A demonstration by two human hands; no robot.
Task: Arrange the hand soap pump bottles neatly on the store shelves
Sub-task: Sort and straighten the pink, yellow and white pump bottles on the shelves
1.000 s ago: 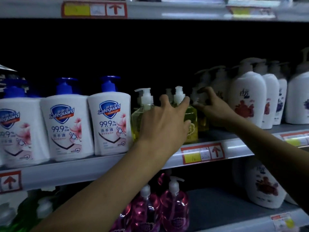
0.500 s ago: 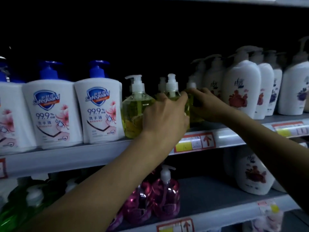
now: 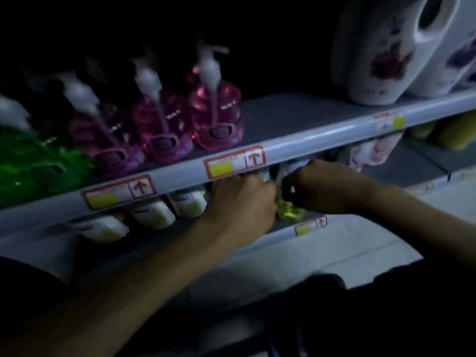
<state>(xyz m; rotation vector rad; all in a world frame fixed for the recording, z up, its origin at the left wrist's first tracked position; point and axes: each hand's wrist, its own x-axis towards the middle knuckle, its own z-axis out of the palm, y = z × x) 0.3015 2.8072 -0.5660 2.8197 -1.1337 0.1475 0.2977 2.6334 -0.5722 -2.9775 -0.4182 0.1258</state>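
Both my hands are low at the shelf under the grey price rail [image 3: 309, 136]. A clear yellow-green soap bottle [image 3: 289, 212] shows between them, its top hidden by the rail. My right hand [image 3: 324, 188] curls round its right side. My left hand [image 3: 240, 202] is curled against its left side; its fingertips are hidden under the rail. The frame is dim and blurred.
Pink pump bottles [image 3: 215, 117] and green ones [image 3: 33, 161] stand on the shelf above. White bottles with yellow-green labels [image 3: 186, 204] stand to the left of my hands. Large white bottles [image 3: 378, 52] sit top right. A second price rail [image 3: 310, 225] fronts the lower shelf.
The view has dropped from the upper shelf of Safeguard and yellow bottles. Both hands came down from the yellow bottles there to a lower shelf, now closed round a yellow-green bottle.
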